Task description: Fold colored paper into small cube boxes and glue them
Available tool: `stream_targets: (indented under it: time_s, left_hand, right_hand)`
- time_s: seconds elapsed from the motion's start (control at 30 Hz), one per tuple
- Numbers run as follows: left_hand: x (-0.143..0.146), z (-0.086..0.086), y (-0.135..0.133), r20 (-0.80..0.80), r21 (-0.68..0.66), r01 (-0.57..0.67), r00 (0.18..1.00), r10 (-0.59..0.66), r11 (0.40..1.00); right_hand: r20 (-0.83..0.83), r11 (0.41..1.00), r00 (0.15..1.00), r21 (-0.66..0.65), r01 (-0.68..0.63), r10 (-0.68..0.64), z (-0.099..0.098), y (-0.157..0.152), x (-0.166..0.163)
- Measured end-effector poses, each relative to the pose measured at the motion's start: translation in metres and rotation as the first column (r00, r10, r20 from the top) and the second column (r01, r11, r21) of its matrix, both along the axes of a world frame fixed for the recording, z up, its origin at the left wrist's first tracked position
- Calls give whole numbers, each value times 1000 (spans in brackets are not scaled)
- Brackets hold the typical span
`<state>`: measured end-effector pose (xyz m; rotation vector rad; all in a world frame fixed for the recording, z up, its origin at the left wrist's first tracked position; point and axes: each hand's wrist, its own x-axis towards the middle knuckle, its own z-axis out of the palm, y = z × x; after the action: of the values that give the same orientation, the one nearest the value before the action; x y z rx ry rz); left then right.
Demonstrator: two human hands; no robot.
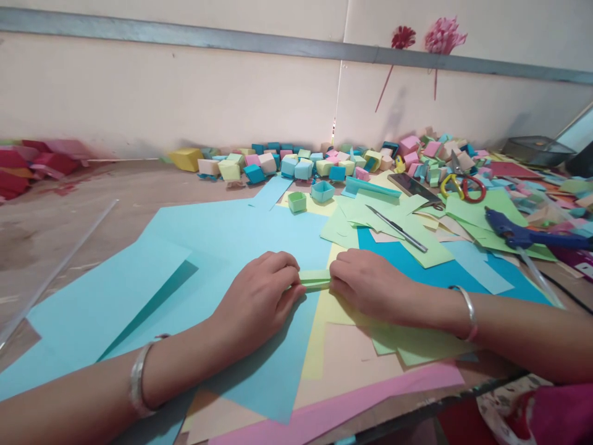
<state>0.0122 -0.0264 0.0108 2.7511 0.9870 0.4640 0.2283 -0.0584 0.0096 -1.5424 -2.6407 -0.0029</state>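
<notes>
My left hand (pixel 262 296) and my right hand (pixel 365 285) meet at the middle of the table, fingers curled and pinched on the two ends of a narrow folded strip of light green paper (pixel 315 278). The strip lies flat on a yellow sheet (pixel 324 321), between a large light blue sheet (pixel 208 247) on the left and a darker blue sheet (pixel 417 262) on the right. Each wrist wears a silver bangle.
Several small folded paper boxes (pixel 296 164) line the wall. A craft knife (pixel 398 230) lies on green sheets, with scissors (pixel 458 184), a phone (pixel 414 187) and a blue glue gun (pixel 523 235) to the right. Pink paper (pixel 352 402) lies at the near edge, a clear ruler (pixel 60 266) to the left.
</notes>
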Motion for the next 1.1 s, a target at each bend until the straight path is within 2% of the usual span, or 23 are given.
stream_targets:
  time_s: [0.1, 0.17, 0.37, 0.7, 0.93, 1.1]
  left_hand:
    - [-1, -2, 4, 15, -47, -42, 999, 42, 998]
    - [-1, -2, 6, 12, -60, -65, 998, 66, 996]
    - [1, -3, 11, -34, -67, -92, 995, 90, 993]
    - [0, -6, 16, -50, -38, -78, 996, 76, 996]
    - [0, -9, 17, -22, -63, -104, 994, 103, 993]
    - [0, -6, 17, -53, -88, -117, 992, 112, 989]
  right_hand:
    - [-7, 984, 994, -142, 105, -107, 7, 4, -1]
    - [-13, 973, 990, -190, 132, -137, 10, 6, -1]
    - [-1, 981, 993, -160, 113, -114, 12, 5, 1]
    - [76, 976, 992, -186, 115, -103, 19, 4, -3]
    - [90, 944, 984, -282, 173, -153, 23, 10, 0]
    - [83, 939, 986, -304, 163, -144, 23, 12, 5]
